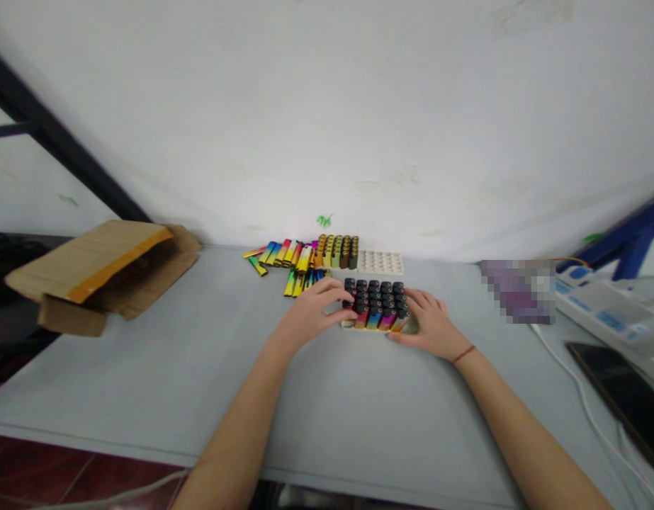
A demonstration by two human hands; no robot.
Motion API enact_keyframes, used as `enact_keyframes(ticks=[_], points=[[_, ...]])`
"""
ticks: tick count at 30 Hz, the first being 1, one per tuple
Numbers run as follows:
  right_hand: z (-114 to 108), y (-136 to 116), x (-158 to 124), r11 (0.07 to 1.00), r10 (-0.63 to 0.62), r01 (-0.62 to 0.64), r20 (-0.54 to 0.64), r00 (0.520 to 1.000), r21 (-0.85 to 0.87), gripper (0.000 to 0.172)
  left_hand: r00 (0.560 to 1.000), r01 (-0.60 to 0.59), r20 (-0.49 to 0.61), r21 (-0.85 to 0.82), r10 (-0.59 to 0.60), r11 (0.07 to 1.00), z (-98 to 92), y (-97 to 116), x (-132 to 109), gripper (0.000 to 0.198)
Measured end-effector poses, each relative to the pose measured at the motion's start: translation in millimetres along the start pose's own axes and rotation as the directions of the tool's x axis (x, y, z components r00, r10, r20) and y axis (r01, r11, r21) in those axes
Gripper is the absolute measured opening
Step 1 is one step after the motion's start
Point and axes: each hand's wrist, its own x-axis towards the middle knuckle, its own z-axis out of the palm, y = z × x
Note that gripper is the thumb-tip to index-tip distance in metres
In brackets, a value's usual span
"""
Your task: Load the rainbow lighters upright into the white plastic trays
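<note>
In the middle of the table, black-topped lighters with coloured bodies stand upright in rows in a white holed tray. My left hand is at the tray's left side, thumb and fingers closed around a lighter in the left column, mostly hidden by the fingers. The front left hole of the tray shows no lighter. My right hand curls around the tray's right side, its thumb by the front corner and fingers along the far right edge.
Behind the tray lie shiny multicoloured flat pieces in a loose pile. Beside them are gold-topped upright items and a bare white holed tray. An open cardboard box lies left. At right are a phone, white cable and power strips.
</note>
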Motion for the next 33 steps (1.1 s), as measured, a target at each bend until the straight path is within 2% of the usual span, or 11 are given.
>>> enact_keyframes(ticks=[3, 5, 6, 7, 10, 12, 16, 20, 27, 29, 33], points=[[0, 0, 0, 1.0, -0.003, 0.003, 0.001, 1.0, -0.003, 0.072, 0.999, 0.035, -0.043, 0.027, -0.033, 0.999, -2.4, -1, 0, 0.015], [0, 0, 0, 1.0, -0.001, 0.001, 0.006, 1.0, -0.008, 0.073, 0.983, 0.149, -0.115, 0.05, -0.143, 0.988, -9.1, -4, 0, 0.011], [0, 0, 0, 1.0, 0.0, 0.0, 0.007, 1.0, -0.011, 0.074, 0.959, 0.234, -0.178, 0.061, -0.221, 0.97, -14.1, -7, 0, 0.01], [0, 0, 0, 1.0, 0.002, -0.001, 0.007, 1.0, -0.013, 0.074, 0.917, 0.33, -0.257, 0.063, -0.304, 0.942, -20.0, -11, -1, 0.011], [-1, 0, 0, 1.0, 0.001, -0.001, 0.004, 1.0, -0.009, 0.073, 0.729, 0.576, -0.477, 0.042, -0.491, 0.816, -38.3, -28, -5, 0.017], [-1, 0, 0, 1.0, 0.0, 0.0, 0.008, 1.0, -0.001, 0.074, 0.681, 0.652, -0.529, 0.124, -0.506, 0.748, -45.5, -40, -9, 0.017], [0, 1, 0, 1.0, 0.006, -0.006, 0.012, 1.0, -0.004, 0.074, 0.705, 0.699, -0.498, 0.368, -0.505, 0.613, -42.3, -57, -14, 0.024], [0, 1, 0, 1.0, 0.006, -0.006, 0.01, 1.0, -0.01, 0.075, 0.662, 0.747, -0.441, 0.452, -0.606, 0.487, -39.0, -67, -16, 0.038], [1, 2, 1, 1.0, 0.001, -0.001, 0.003, 1.0, -0.008, 0.073, 0.608, 0.746, -0.177, 0.459, -0.774, 0.482, -59.3, -78, -20, 0.039], [0, 2, 0, 1.0, 0.002, -0.002, 0.005, 1.0, -0.009, 0.073, 0.61, 0.747, -0.197, 0.465, -0.767, 0.475, -58.3, -76, -21, 0.039], [1, 2, 0, 1.0, 0.003, -0.003, 0.004, 1.0, -0.012, 0.073, 0.648, 0.719, -0.291, 0.538, -0.704, 0.44, -47.2, -68, -20, 0.044]])
